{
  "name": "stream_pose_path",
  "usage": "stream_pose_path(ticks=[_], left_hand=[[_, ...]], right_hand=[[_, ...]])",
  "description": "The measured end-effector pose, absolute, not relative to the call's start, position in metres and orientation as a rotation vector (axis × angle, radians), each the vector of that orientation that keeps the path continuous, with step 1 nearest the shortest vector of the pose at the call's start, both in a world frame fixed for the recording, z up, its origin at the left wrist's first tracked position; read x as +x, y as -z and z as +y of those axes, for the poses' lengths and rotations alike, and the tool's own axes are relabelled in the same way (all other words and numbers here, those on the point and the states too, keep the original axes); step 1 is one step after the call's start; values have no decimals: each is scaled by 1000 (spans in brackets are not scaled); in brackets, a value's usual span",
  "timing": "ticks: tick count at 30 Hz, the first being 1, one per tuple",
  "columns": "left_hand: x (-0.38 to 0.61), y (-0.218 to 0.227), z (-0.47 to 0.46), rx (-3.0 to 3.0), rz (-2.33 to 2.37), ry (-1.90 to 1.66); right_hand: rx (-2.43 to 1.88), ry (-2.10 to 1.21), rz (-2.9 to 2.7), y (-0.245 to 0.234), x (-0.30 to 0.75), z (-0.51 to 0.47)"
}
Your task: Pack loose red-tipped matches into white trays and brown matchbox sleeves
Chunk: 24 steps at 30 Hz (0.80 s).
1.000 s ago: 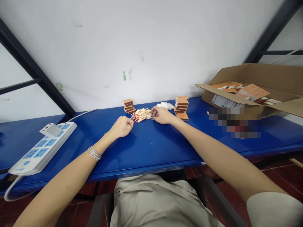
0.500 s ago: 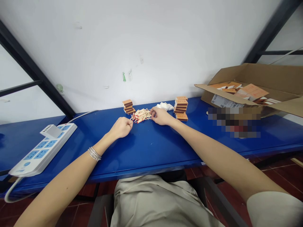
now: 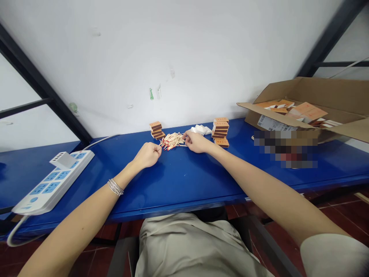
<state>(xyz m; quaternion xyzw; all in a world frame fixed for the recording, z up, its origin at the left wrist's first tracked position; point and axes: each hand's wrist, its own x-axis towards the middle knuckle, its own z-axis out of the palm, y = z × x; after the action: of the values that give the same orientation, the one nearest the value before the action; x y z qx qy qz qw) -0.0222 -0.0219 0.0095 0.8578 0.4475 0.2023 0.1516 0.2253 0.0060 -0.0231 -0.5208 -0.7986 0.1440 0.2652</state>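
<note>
A loose pile of red-tipped matchsticks lies on the blue table near the wall. My left hand rests just left of the pile, fingers curled into a pinch at its edge; what it grips is too small to make out. At the pile's right end my right hand has its fingers closed on some matchsticks. A short stack of orange matchboxes stands behind the pile on the left. A taller stack of matchboxes stands at the right.
A white power strip with blue sockets lies at the left of the table, its cable running to the wall. An open cardboard box holding several matchboxes sits at the right. Crumpled white paper lies behind my right hand.
Both hands have stayed at the matchstick pile, with only slight shifts of the fingers. The view has barely moved.
</note>
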Motion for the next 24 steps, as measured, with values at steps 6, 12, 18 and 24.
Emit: stream_pose_path(ticks=[6, 12, 18, 24], left_hand=[[-21, -10, -23, 2468, 1268, -577], [-19, -11, -25, 2478, 1242, -582], [-18, -12, -26, 2453, 1258, -560], [-19, -11, -25, 2465, 1244, -565]], right_hand=[[-1345, -420, -2181, 25, 223, 5], [-1277, -234, -2151, 26, 221, 6], [-1286, -337, -2166, 28, 220, 6], [-1330, -377, -2130, 24, 219, 3]])
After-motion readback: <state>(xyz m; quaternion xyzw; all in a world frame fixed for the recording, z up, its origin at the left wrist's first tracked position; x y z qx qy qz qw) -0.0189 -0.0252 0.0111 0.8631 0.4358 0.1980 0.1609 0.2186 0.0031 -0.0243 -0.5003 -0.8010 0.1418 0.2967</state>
